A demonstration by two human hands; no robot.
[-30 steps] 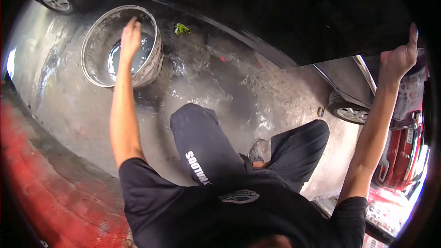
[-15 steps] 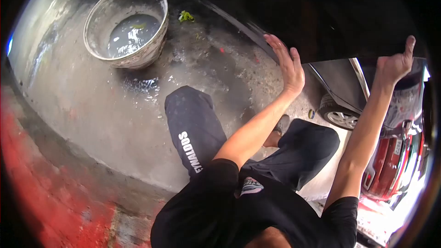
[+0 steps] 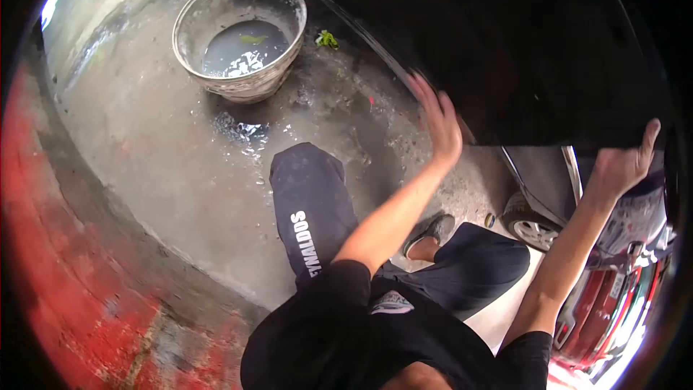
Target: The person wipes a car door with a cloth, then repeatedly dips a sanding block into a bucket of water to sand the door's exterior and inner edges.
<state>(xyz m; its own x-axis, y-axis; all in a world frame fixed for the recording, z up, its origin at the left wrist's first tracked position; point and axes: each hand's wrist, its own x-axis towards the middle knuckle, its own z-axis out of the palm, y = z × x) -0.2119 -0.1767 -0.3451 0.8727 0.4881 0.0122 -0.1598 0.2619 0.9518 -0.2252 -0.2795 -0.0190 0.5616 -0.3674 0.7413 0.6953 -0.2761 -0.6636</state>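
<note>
A large glossy black panel (image 3: 534,65), which looks like a car door, fills the upper right. My left hand (image 3: 442,126) lies along its left lower corner, fingers stretched out and held against the edge. At the panel's right lower corner is my right hand (image 3: 622,166), with one digit pointing up along the side. Its other fingers are partly hidden at the panel's lower edge, and they seem to be gripping it.
On the wet concrete floor stands a grimy bucket (image 3: 198,76) with cloudy water. Beside it lies a yellow-green scrap (image 3: 326,39). A dark car's wheel (image 3: 533,227) and a red vehicle (image 3: 592,310) are at the right. Red-stained ground (image 3: 86,274) borders the left.
The panel's lower edge and both hands sit lower in view. The bucket has shifted right in the picture as the view moved. More of my shoe shows.
</note>
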